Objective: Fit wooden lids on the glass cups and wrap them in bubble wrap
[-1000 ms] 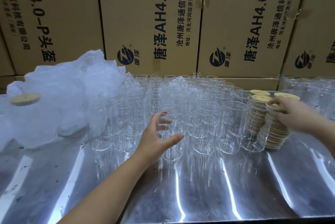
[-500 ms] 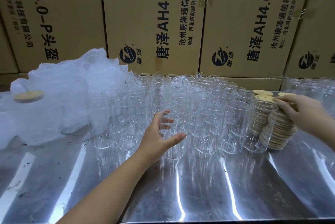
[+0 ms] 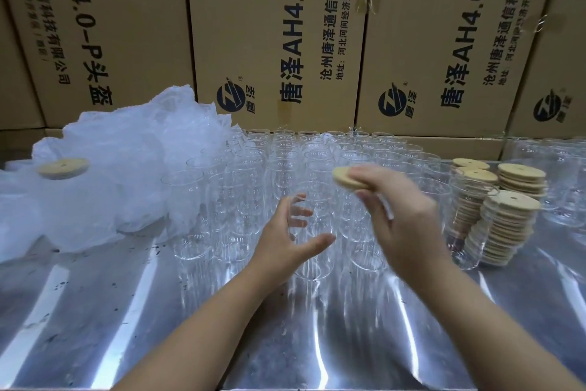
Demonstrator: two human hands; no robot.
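Note:
Several clear glass cups [image 3: 317, 162] stand packed together on the shiny metal table [image 3: 95, 311]. My left hand [image 3: 285, 245] is wrapped around the front cup [image 3: 312, 232], thumb on its near side and fingers behind the glass. My right hand [image 3: 399, 210] pinches a round wooden lid [image 3: 347, 178] and holds it in the air just above and right of that cup's rim. Stacks of wooden lids [image 3: 504, 226] stand at the right. A heap of bubble wrap [image 3: 120, 175] lies at the left with one lid [image 3: 63, 168] on it.
Tall cardboard boxes [image 3: 279, 42] form a wall right behind the table. More glass cups [image 3: 564, 175] stand at the far right. One cup [image 3: 466, 222] next to the stacks is filled with lids. The near part of the table shows bright reflections.
My right hand left the lid stacks and swung left with one wooden lid, now above the front cup. My left hand stayed on that cup.

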